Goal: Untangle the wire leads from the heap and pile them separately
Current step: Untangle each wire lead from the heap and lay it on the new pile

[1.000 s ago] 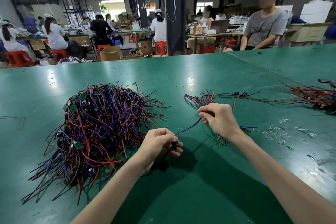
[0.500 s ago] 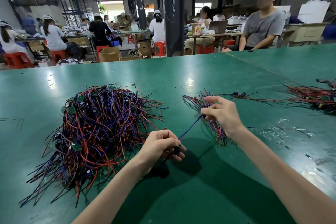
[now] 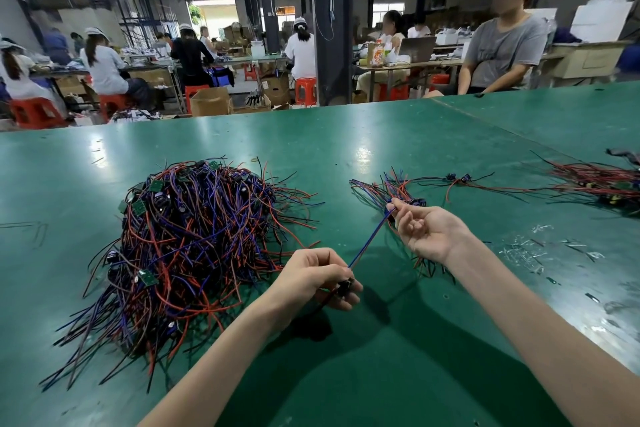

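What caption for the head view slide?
Left hand and right hand hold one blue wire lead taut, heap at left, separate pile behind.

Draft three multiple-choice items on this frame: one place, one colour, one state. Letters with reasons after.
1. Where is the tangled heap relative to the left hand?
A. To its left
B. To its right
C. Under it

2. What colour is the wire stretched between both hands?
A. Yellow
B. Blue
C. White

3. What is the right hand doing?
A. Lying flat and open
B. Gripping scissors
C. Pinching the wire's far end

Answers:
1 A: the heap lies left of that hand.
2 B: the taut strand is plainly blue.
3 C: thumb and finger close on the wire's tip.
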`<state>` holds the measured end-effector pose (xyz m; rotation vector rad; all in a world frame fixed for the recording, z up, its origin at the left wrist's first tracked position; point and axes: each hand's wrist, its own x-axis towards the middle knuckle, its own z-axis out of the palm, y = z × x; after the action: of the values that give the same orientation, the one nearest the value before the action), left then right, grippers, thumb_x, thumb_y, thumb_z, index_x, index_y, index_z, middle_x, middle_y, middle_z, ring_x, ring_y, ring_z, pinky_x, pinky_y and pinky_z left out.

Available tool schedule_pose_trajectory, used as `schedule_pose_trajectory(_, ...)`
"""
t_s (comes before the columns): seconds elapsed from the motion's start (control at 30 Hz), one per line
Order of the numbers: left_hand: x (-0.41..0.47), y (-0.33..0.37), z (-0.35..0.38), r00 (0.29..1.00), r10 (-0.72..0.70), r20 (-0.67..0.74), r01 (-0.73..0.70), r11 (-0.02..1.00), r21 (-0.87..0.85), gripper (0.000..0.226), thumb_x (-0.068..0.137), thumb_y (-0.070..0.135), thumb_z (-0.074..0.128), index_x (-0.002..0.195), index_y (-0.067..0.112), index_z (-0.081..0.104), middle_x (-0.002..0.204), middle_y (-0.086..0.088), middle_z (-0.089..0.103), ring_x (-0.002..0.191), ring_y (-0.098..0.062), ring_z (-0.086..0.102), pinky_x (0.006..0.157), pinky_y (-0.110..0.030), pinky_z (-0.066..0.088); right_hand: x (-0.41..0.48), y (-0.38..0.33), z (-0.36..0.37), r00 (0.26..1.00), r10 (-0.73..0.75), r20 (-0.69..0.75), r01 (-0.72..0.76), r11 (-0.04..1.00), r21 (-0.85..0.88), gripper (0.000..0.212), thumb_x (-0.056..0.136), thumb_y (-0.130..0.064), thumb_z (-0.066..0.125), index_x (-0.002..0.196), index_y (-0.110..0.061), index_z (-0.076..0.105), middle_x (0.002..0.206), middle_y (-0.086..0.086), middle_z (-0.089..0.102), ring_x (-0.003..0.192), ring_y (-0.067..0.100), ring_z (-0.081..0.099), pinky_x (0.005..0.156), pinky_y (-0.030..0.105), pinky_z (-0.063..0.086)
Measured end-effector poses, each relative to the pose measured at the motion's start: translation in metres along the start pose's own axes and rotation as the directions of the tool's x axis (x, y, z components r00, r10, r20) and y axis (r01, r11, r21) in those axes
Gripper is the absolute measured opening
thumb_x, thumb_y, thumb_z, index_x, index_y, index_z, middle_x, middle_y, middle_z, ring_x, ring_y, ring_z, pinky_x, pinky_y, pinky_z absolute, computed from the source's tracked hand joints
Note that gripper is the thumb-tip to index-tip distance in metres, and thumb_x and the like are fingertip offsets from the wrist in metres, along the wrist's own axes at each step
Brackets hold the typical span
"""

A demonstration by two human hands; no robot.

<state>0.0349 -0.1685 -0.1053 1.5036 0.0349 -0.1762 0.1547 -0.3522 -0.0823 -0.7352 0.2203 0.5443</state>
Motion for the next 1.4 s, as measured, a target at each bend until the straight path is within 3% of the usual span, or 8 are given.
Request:
schedule_pose_trajectory(0.13,-0.001,0.001,0.002,1.000,-0.004,0.025,0.004,1.000,-0.003,0.024,0.087,-0.010,0.051,0.067,0.003,0.053,0.068,-0.021,0.067,0.052,-0.025,0.065,0.047,-0.027,0.053,-0.003,0.003,0.002,0.908,-0.413,0.066,0.393,0.788,-0.474,0.022,0.085,0.010,0.058,0.098,-0.007,0.055,0.065,0.012,0.067,0.042,0.010,0.056,0.043,0.017,0.049)
schedule_pose_trajectory(0.23,-0.001,0.002,0.002,0.999,0.005,0.033,-0.005,1.000,-0.004,0.023,0.087,-0.010,0.051,0.067,0.002,0.053,0.067,-0.021,0.067,0.053,-0.026,0.064,0.048,-0.028,0.053,-0.006,0.005,0.004,0.863,-0.490,0.119,0.474,0.708,-0.524,0.021,0.083,0.009,0.061,0.095,-0.008,0.057,0.061,0.008,0.067,0.042,0.011,0.056,0.042,0.019,0.049)
schedule_pose_trajectory(0.4,-0.002,0.003,0.002,0.999,0.023,0.036,-0.024,1.000,0.019,0.024,0.087,-0.007,0.054,0.066,0.005,0.057,0.070,-0.021,0.068,0.056,-0.026,0.066,0.050,-0.027,0.053,-0.001,0.005,0.004,0.907,-0.418,0.046,0.400,0.823,-0.403,0.021,0.084,0.009,0.060,0.091,-0.010,0.054,0.057,0.009,0.067,0.038,0.007,0.050,0.038,0.016,0.043)
schedule_pose_trajectory(0.63,-0.002,0.002,0.002,0.998,0.031,0.053,-0.032,0.999,0.035,0.022,0.087,-0.004,0.055,0.068,0.007,0.058,0.074,-0.019,0.070,0.060,-0.025,0.067,0.052,-0.027,0.053,0.005,0.001,-0.003,1.000,0.011,-0.012,-0.012,0.997,-0.079,0.014,0.092,-0.002,0.052,0.078,0.000,0.055,0.046,0.001,0.050,0.032,0.000,0.045,0.032,0.009,0.034)
schedule_pose_trajectory(0.87,0.002,0.001,-0.001,0.998,0.033,-0.059,-0.039,0.995,-0.090,0.016,0.088,-0.002,0.055,0.073,0.003,0.058,0.076,-0.018,0.071,0.063,-0.023,0.067,0.059,-0.029,0.056,-0.001,0.013,0.006,0.906,-0.411,0.099,0.417,0.830,-0.370,0.029,0.086,-0.008,0.064,0.104,-0.010,0.042,0.076,0.015,0.066,0.044,0.011,0.055,0.044,0.020,0.049)
schedule_pose_trajectory(1.07,0.009,0.001,-0.006,0.977,0.104,-0.186,-0.146,0.963,-0.225,0.002,0.076,0.009,0.065,0.074,0.008,0.064,0.081,-0.005,0.072,0.069,-0.008,0.063,0.072,-0.019,0.051,-0.019,0.055,0.018,0.912,-0.128,0.390,0.380,0.623,-0.684,0.036,0.074,-0.028,0.065,0.100,-0.004,0.055,0.076,0.004,0.067,0.057,0.010,0.061,0.054,0.022,0.051)
schedule_pose_trajectory(1.27,0.009,0.000,-0.005,0.963,0.119,-0.242,-0.192,0.932,-0.308,0.002,0.079,0.007,0.064,0.079,0.007,0.062,0.069,0.000,0.068,0.056,-0.006,0.061,0.057,-0.016,0.051,-0.023,0.073,0.021,0.870,-0.055,0.491,0.408,0.639,-0.652,0.026,0.081,0.002,0.066,0.102,-0.008,0.054,0.075,0.013,0.068,0.057,0.014,0.061,0.057,0.023,0.052)
schedule_pose_trajectory(1.4,0.012,-0.004,-0.001,0.957,0.115,-0.268,-0.194,0.937,-0.289,0.007,0.088,0.012,0.059,0.094,0.010,0.061,0.080,-0.004,0.067,0.071,-0.013,0.062,0.081,-0.031,0.050,-0.021,0.069,0.021,0.893,-0.097,0.438,0.368,0.719,-0.589,0.019,0.078,0.000,0.066,0.095,-0.003,0.060,0.070,0.007,0.071,0.052,0.011,0.061,0.053,0.020,0.052)
